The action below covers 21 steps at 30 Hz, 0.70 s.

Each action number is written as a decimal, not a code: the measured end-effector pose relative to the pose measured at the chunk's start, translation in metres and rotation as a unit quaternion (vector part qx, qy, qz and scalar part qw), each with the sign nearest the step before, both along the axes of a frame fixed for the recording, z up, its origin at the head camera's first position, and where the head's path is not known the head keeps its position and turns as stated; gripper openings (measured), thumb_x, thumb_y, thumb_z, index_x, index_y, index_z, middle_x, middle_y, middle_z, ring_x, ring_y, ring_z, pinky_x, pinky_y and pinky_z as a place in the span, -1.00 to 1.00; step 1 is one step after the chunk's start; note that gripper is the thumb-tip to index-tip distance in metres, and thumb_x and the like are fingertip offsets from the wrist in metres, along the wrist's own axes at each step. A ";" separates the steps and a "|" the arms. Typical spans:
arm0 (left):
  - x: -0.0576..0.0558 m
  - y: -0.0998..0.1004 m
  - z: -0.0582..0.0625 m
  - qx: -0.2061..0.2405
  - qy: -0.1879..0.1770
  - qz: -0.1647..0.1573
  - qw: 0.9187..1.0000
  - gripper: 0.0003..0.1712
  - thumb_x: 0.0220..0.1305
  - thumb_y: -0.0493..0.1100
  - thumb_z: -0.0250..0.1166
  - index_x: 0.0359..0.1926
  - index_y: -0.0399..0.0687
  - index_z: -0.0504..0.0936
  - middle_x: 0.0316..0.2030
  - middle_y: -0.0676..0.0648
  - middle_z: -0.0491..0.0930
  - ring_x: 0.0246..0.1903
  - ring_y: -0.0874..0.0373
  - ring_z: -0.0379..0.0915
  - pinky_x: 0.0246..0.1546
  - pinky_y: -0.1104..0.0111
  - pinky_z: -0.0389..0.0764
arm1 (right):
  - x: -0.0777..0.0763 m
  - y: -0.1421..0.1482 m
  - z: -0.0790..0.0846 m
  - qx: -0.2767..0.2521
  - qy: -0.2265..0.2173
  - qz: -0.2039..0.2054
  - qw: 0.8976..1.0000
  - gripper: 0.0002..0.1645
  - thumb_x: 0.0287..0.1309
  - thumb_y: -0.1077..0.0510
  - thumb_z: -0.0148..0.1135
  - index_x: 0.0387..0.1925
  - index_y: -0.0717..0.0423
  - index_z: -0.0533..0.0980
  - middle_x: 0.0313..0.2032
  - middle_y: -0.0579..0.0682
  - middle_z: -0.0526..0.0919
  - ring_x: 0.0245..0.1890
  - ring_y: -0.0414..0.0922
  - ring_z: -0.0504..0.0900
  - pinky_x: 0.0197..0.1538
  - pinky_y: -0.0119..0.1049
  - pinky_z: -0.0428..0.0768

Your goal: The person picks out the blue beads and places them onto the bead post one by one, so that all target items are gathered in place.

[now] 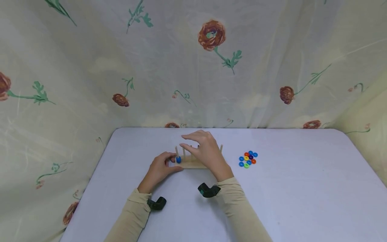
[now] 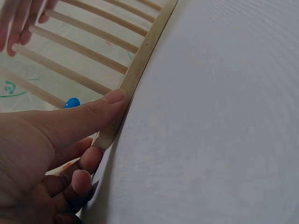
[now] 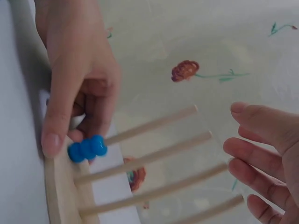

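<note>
- Left hand [image 1: 159, 167]: grips the left end of the rack [image 1: 191, 165], at the centre of the head frame, a little below the middle; its thumb lies on the base in the lower left of the left wrist frame, other fingers curled round the end.
- Right hand [image 1: 206, 148]: thumb and fingers spread apart, holding nothing; it is above the rack in the head frame, and at the lower right of its own wrist frame, near the peg tips; whether a finger touches one, I cannot tell.
- Blue rings [image 3: 87, 148]: three, stacked low on the leftmost peg [image 3: 154, 123]; lower left of the right wrist frame.
- Loose rings [image 1: 251, 157]: right of the rack in the head frame, bunched together; blue, orange, yellow, green and purple.
- Table [image 1: 302, 188]: white, across the lower half; flowered cloth [image 1: 257, 87] fills the top.
</note>
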<state>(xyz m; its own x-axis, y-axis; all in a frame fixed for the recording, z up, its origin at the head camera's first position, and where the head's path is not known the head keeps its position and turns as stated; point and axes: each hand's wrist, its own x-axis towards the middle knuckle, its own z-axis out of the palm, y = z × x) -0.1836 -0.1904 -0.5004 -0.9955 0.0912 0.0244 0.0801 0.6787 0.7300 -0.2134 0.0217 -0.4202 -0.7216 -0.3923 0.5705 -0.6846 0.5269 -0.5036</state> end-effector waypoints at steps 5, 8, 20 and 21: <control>0.001 0.000 0.000 0.004 0.002 0.001 1.000 -0.41 0.05 -0.05 0.65 0.09 -0.15 0.71 -0.24 -0.02 0.62 -0.45 0.21 0.29 -0.45 0.43 0.29 | -0.002 0.018 0.000 0.008 -0.037 -0.026 0.999 -0.62 0.25 -0.04 0.46 0.05 0.01 0.74 -0.07 -0.05 0.83 0.06 -0.04 0.71 0.27 0.02 0.56; 0.001 0.000 0.000 0.005 -0.004 0.004 1.000 -0.39 0.05 -0.04 0.65 0.12 -0.13 0.71 -0.23 -0.01 0.62 -0.45 0.22 0.29 -0.44 0.43 0.29 | -0.003 0.033 0.001 0.014 -0.061 -0.040 0.997 -0.60 0.24 -0.05 0.46 0.07 0.00 0.73 -0.04 -0.03 0.82 0.10 -0.01 0.70 0.32 0.10 0.52; 0.000 0.000 -0.002 0.003 0.000 0.004 1.000 -0.39 0.03 -0.05 0.65 0.11 -0.12 0.71 -0.24 0.01 0.61 -0.46 0.22 0.28 -0.46 0.44 0.28 | -0.014 0.125 -0.011 0.011 -0.057 -0.099 0.993 -0.64 0.15 0.13 0.54 -0.01 0.10 0.76 -0.07 0.09 0.82 0.06 0.12 0.71 0.23 0.16 0.54; 0.000 0.000 -0.003 0.002 -0.001 0.004 1.000 -0.40 0.03 -0.05 0.65 0.11 -0.12 0.71 -0.24 0.01 0.61 -0.46 0.22 0.28 -0.46 0.45 0.28 | -0.014 0.132 -0.012 0.018 -0.064 -0.105 0.992 -0.64 0.16 0.12 0.53 0.00 0.11 0.75 -0.06 0.10 0.82 0.07 0.13 0.71 0.24 0.19 0.53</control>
<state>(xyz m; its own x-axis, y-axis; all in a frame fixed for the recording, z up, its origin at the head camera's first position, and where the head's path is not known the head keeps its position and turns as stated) -0.1832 -0.1908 -0.5030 -0.9962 0.0836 0.0237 0.0742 0.6761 0.7331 -0.2276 0.1541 -0.4323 -0.8553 -0.2430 0.4576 -0.4890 0.6704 -0.5580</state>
